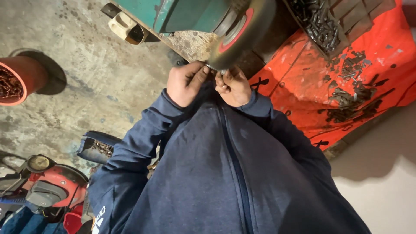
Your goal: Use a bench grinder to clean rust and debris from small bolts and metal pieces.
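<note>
Both my hands meet under a dark wire wheel [242, 34] with a red hub on a green bench grinder [182, 15]. My left hand [186, 84] and my right hand [234, 86] pinch one small metal part [212, 68] together and press it against the wheel's lower edge. The part is mostly hidden by my fingers. My dark blue zip jacket [216, 173] fills the lower middle of the view.
An orange cloth [303, 78] at the right carries piles of dark bolts [346, 97], with a black tray of bolts [325, 21] above it. A red bucket of metal scrap [13, 82] stands on the concrete floor at the left. A red machine with a gauge [43, 182] sits at the lower left.
</note>
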